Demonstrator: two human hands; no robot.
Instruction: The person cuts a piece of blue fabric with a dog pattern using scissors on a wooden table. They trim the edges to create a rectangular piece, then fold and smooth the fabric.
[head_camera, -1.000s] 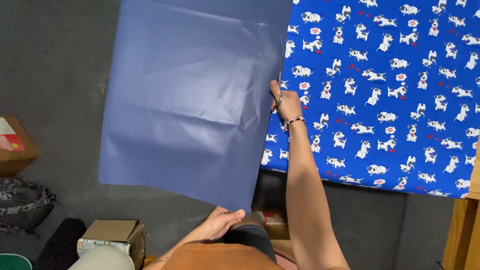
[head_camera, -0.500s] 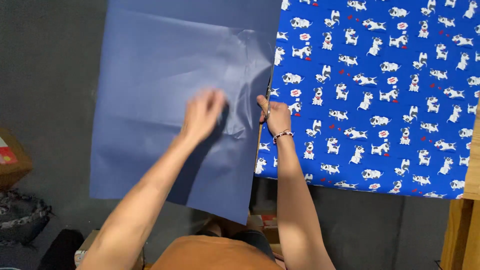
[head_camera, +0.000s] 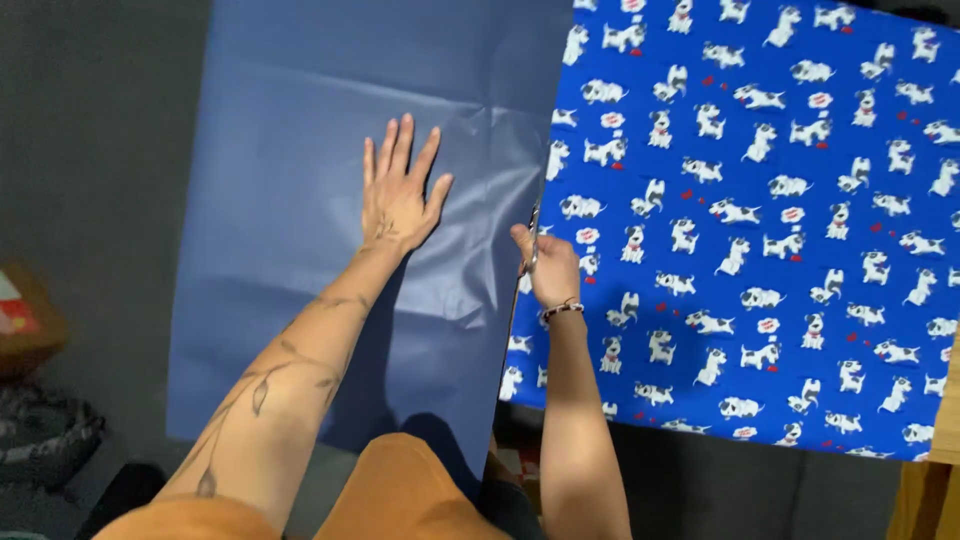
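Your left hand (head_camera: 398, 196) lay flat on the plain blue paper sheet (head_camera: 300, 150), fingers spread and straight, palm down, gripping nothing — it simply pressed on the sheet's upper middle part. That sheet showed soft creases around and to the right of your palm, and it reached from the top edge of the view down to your orange-clad lap (head_camera: 400, 490), with dark grey floor (head_camera: 90, 150) on its left side

Your right hand (head_camera: 545, 265) sat at the boundary where the plain sheet met the patterned wrapping paper (head_camera: 760, 220) — bright blue, printed with small white cartoon dogs and red marks. The hand was curled closed around a thin, pale, upright object (head_camera: 533, 238) that rose just above your fingers along that boundary; what the object was could not be made out. A beaded bracelet (head_camera: 562, 310) circled that wrist

The patterned paper filled the right half of the view, its lower edge ending above the dark floor. A cardboard box (head_camera: 25, 315) stood at the far left, well apart from both hands
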